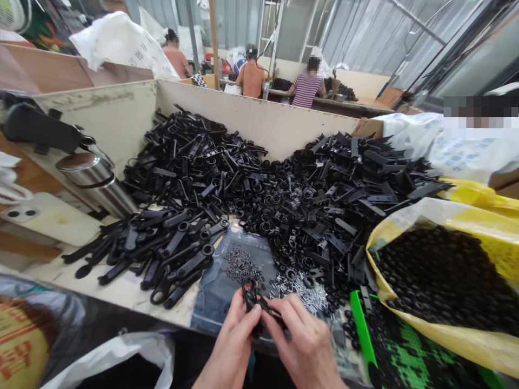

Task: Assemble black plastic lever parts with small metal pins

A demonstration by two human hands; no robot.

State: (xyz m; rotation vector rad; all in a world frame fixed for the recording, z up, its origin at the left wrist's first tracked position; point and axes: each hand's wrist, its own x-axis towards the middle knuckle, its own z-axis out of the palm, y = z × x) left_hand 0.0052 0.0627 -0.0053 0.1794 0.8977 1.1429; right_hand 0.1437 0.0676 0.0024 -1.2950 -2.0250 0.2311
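My left hand [233, 340] and my right hand [302, 337] meet low in the middle of the view, both pinched on one small black plastic part [253, 300] with a ring at its top end. They hover over a dark cloth [219, 286] scattered with small dark screws [241, 265] and silvery pins [310, 294]. Behind these, a huge heap of black plastic arms and rings [284, 194] fills the bench. Longer black levers [170, 254] lie fanned out to the left of my hands.
A yellow bag of small black rings [446, 275] stands open at the right, a green tool [363, 335] beside it. A steel flask [95, 181] and a white phone [44, 216] sit at the left. A board wall [259, 121] backs the bench; three people work beyond it.
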